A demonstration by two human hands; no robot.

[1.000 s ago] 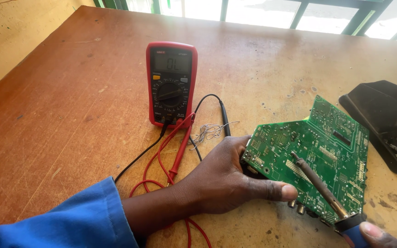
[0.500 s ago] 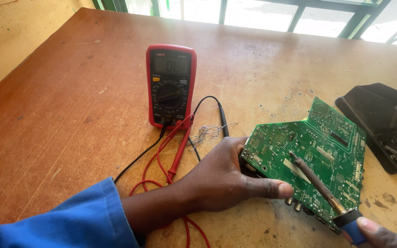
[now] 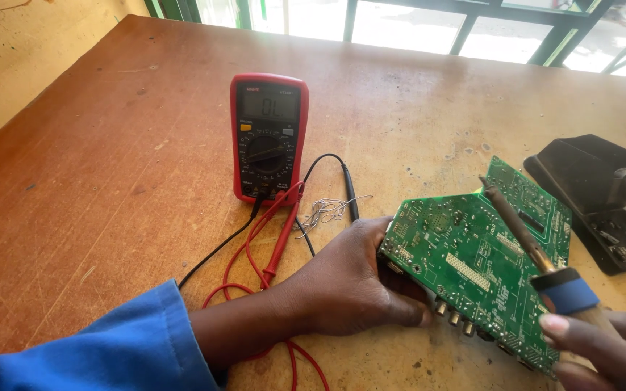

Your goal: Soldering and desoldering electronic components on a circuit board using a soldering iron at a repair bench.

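Green circuit board (image 3: 472, 261) lies flat on the table (image 3: 110, 159), its left edge pinched by the left hand (image 3: 345, 286) fingers. Right hand (image 3: 603, 347) fingers are wrapped around the soldering iron (image 3: 523, 235) handle (blue collar), tip over the board's upper edge. Hold the board flat; lower the tip steadily. Multimeter (image 3: 268, 137) and leads (image 3: 277, 239) stand just left.
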